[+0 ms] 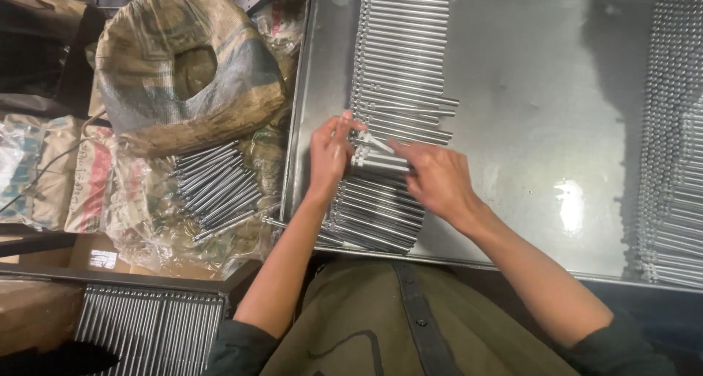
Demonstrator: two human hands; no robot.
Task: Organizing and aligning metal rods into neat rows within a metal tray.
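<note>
left hand (329,155) is pinching the left ends of the steel rods (388,160) at frame centre | right hand (436,178) is pressing down on them, fingers loose, grasping nothing | rods' long axes are running left-right across the metal tray (542,127) | left hand nearer the ends

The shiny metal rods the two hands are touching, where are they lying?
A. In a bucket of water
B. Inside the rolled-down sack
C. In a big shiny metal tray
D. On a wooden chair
C: the metal rods lie side by side in a long row on the flat shiny metal tray, and the left hand and right hand rest on that row, with a rod between the fingers.
</note>
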